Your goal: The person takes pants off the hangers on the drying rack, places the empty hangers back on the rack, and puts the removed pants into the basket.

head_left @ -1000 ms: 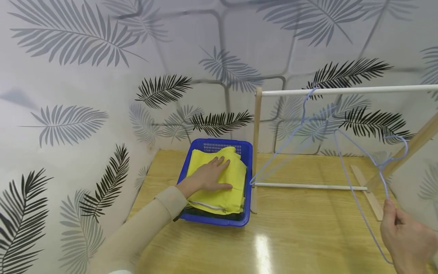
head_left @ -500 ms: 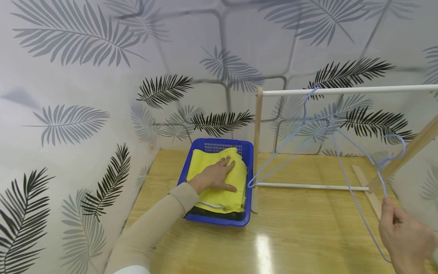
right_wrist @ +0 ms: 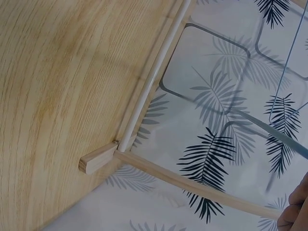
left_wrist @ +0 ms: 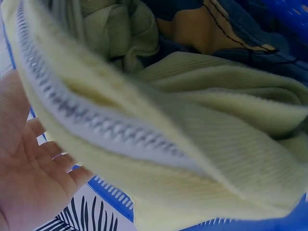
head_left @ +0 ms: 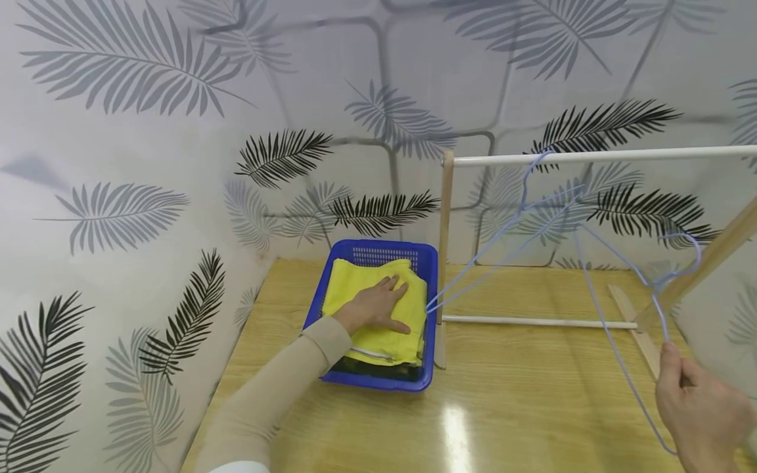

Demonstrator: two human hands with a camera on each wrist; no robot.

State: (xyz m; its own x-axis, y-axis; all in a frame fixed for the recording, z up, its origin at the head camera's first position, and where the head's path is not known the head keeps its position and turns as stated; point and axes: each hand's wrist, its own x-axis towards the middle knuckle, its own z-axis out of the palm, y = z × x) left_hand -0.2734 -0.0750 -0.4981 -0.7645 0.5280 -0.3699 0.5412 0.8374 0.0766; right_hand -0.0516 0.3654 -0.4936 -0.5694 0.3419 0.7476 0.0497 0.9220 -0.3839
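A folded yellow garment [head_left: 349, 279] with a zipper lies on top in a blue plastic basket [head_left: 378, 382]. My left hand [head_left: 376, 307] rests on it with fingers spread. The left wrist view shows the garment's white zipper [left_wrist: 120, 137] close up, with the left hand [left_wrist: 33, 178] beside it and fingertips partly hidden behind the cloth. At the right, my right hand [head_left: 704, 404] grips a light blue wire hanger [head_left: 656, 287] by one side, its hook up. Only the edge of the right hand [right_wrist: 296, 211] shows in the right wrist view.
A second blue hanger [head_left: 523, 209] hangs on the white top bar [head_left: 627, 156] of a wooden rack, its lower corner near the basket's right rim. The rack's lower bar [head_left: 532, 321] runs just above the table [head_left: 520, 394]. Darker clothes [left_wrist: 231, 29] lie under the yellow garment.
My left hand and forearm have shifted slightly to the right over the yellow garment. The hanger on the rack has turned a little. My right hand and its hanger have barely moved.
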